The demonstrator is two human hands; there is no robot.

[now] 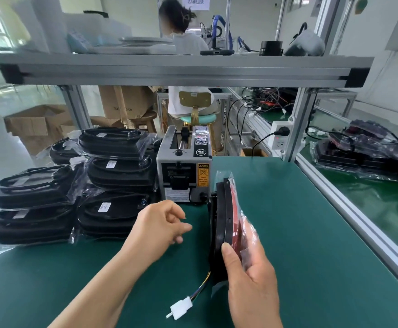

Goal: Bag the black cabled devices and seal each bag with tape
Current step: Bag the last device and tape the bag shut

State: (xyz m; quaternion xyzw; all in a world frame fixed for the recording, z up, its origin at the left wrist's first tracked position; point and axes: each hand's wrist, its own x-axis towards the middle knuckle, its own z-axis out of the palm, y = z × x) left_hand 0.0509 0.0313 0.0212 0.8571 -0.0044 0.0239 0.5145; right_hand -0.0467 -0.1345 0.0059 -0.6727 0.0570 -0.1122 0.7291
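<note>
Green matte matting covers the desk. On it, right of centre, the black cabled device stands on edge. It is a flat housing with a curved rim and a red face, and its upper part sits inside a clear, crinkled plastic bag. The right hand grips the near end, thumb on the black rim, the other fingers curled behind over the film. Thin coloured wires leave the lower end and terminate in a white plastic connector lying on the matting. The left hand hovers just left of the device without touching it. Its fingers are loosely curled toward the thumb; whether they pinch a clear strip cannot be determined. Directly behind stands a grey metal tape dispenser with a yellow caution label, just beside the device's far end. Left of it, stacks of bagged devices occupy the desk. An aluminium rail bounds the right side; beyond it lies another pile of bagged units
</note>
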